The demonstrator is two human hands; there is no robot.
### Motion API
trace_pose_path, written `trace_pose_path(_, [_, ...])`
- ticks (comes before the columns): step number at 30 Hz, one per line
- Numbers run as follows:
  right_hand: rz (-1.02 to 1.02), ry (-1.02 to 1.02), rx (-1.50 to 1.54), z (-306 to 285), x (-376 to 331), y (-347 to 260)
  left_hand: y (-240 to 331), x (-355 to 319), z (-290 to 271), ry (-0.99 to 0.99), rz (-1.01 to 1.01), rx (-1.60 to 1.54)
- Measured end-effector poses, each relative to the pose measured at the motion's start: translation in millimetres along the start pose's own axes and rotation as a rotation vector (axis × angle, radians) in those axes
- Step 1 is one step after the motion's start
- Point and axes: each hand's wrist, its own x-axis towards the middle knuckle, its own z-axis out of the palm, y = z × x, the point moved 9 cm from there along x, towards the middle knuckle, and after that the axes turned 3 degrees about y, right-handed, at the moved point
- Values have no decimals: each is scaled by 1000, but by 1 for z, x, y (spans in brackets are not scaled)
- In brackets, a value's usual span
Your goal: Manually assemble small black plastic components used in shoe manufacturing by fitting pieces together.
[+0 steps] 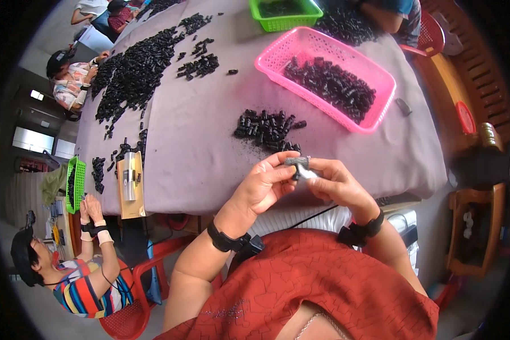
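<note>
Both my hands meet just in front of me at the near table edge. My left hand (263, 184) pinches a small black part (296, 173) between thumb and fingers. In my right hand (343, 184) is a small silvery-grey piece (306, 171), pressed against the black part; its exact kind is too blurred to tell. Just beyond my fingers lies a loose pile of short black cylindrical parts (264, 126), with dark crumbs scattered around it. To the right of that pile stands a pink plastic basket (386, 90) holding many similar black parts.
A green basket (283, 22) stands beyond the pink one. A long heap of black parts (136, 71) covers the table's left side. Near the left edge lies a brown board (131, 209) with a shiny roll. Several co-workers sit around the cloth-covered table (198, 136).
</note>
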Motion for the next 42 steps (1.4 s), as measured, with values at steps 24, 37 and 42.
trace_pose_path(24, [-133,559,-545,-80,-16,-17,131,22,35,87,471,642])
trace_pose_path(37, [-91,567,-586,-80,-13,-15,103,-29,-49,377,552,1121])
trace_pose_path(42, [-94,588,-606,-77,-14,-16,86,-18,-15,376,661,1651])
